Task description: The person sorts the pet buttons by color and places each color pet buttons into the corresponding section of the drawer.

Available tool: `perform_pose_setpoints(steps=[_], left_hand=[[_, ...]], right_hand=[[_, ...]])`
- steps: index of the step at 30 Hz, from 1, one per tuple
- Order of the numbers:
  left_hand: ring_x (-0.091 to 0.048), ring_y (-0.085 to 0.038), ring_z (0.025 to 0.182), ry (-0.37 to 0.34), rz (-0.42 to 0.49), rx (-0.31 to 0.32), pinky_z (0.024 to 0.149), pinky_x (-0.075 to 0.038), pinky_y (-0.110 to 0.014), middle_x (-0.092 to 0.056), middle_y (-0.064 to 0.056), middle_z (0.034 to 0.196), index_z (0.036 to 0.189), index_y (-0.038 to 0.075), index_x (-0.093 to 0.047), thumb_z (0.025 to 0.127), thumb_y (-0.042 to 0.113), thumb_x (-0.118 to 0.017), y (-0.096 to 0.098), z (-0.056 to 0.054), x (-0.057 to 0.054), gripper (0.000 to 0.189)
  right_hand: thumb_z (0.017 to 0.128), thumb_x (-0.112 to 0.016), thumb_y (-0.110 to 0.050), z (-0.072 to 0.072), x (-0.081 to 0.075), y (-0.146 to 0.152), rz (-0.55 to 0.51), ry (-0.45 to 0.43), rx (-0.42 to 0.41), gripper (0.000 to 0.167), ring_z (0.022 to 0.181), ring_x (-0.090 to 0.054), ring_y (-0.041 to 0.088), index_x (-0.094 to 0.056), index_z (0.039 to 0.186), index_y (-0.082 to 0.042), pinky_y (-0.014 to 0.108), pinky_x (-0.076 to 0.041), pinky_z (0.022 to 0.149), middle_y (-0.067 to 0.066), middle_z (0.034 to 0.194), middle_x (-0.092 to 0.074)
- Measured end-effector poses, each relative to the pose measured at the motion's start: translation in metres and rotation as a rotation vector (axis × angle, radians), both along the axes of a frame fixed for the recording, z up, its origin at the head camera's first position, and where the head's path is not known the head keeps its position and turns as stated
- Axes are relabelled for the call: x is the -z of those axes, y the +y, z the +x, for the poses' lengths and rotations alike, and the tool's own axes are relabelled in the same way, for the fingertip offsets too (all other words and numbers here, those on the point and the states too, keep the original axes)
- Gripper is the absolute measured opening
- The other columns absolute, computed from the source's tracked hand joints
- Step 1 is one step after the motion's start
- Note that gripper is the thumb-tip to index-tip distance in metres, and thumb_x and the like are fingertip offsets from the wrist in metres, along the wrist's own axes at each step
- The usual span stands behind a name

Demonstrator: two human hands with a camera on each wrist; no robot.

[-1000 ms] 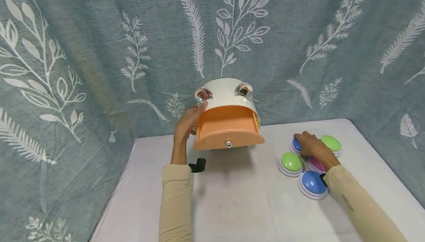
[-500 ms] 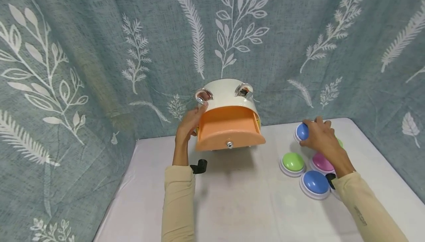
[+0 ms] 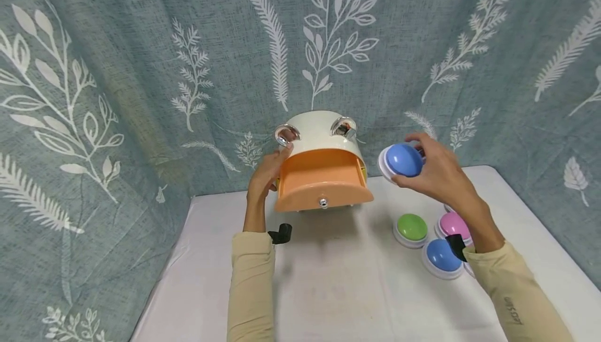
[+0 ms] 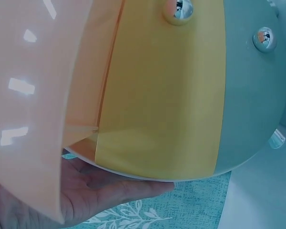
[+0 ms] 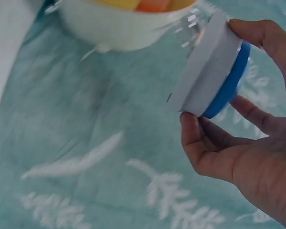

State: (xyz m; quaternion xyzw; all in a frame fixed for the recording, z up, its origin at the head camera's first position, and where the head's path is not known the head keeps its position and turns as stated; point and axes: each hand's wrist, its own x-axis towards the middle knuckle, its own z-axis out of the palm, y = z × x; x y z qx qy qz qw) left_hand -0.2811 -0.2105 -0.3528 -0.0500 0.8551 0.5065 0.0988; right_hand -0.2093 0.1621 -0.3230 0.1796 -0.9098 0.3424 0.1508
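Observation:
A white toy chest of drawers point(image 3: 313, 132) stands at the back of the table, its orange drawer point(image 3: 326, 172) pulled out. No contents show in the drawer. My left hand point(image 3: 266, 174) lies along the chest's left side, one digit reaching the white top; in the left wrist view a straight finger point(image 4: 138, 190) touches the side beside the yellow drawer point(image 4: 167, 90). My right hand point(image 3: 439, 170) holds a blue-domed push button point(image 3: 404, 160) in the air, right of the chest. In the right wrist view its white base point(image 5: 207, 62) is pinched at opposite edges, tilted.
On the table's right side lie a green button point(image 3: 412, 227), a pink button point(image 3: 454, 224) and another blue button point(image 3: 442, 255). The right forearm partly covers others. A patterned curtain point(image 3: 225, 71) hangs close behind the table point(image 3: 328, 290).
My right hand has picked up the blue button from the back of the group and carried it up and left toward the chest. My left hand has stayed in place.

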Motion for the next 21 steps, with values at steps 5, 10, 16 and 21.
perform_pose_setpoints(steps=[5, 10, 16, 21], left_hand=[[-0.058, -0.028, 0.11, 0.013, -0.002, -0.017, 0.063, -0.048, -0.037, -0.045, -0.016, 0.162, 0.165, 0.01, -0.032, 0.101, 0.072, -0.042, 0.002, 0.001, 0.001, 0.09], [-0.057, -0.031, 0.119, 0.013, 0.009, -0.024, 0.071, -0.052, -0.043, -0.037, -0.015, 0.168, 0.165, 0.01, -0.03, 0.101, 0.072, -0.042, 0.001, 0.001, 0.0, 0.09], [-0.059, -0.027, 0.112, 0.008, 0.007, -0.024, 0.074, -0.055, -0.046, -0.041, -0.016, 0.166, 0.164, 0.009, -0.032, 0.101, 0.072, -0.043, 0.001, 0.0, 0.001, 0.089], [-0.059, -0.028, 0.114, 0.017, 0.0, -0.029, 0.082, -0.057, -0.054, -0.04, -0.014, 0.167, 0.164, 0.011, -0.032, 0.101, 0.073, -0.042, 0.001, 0.0, 0.001, 0.09]], right_hand=[[0.078, -0.091, -0.018, -0.005, -0.014, -0.034, -0.075, 0.069, -0.105, 0.062, 0.105, -0.069, 0.042, -0.063, 0.131, 0.0, 0.058, -0.059, 0.088, 0.023, 0.128, -0.068], [0.078, -0.092, -0.022, -0.017, -0.022, -0.073, -0.101, 0.006, -0.164, 0.061, 0.106, -0.07, 0.038, -0.068, 0.13, -0.003, 0.053, -0.06, 0.09, 0.021, 0.125, -0.072], [0.078, -0.09, -0.026, -0.024, -0.025, -0.111, -0.074, -0.063, -0.214, 0.061, 0.111, -0.071, 0.035, -0.069, 0.131, -0.004, 0.05, -0.06, 0.095, 0.019, 0.128, -0.071], [0.08, -0.088, -0.028, -0.028, -0.023, -0.131, -0.032, -0.085, -0.227, 0.06, 0.114, -0.071, 0.035, -0.069, 0.131, -0.005, 0.049, -0.06, 0.097, 0.018, 0.129, -0.071]])
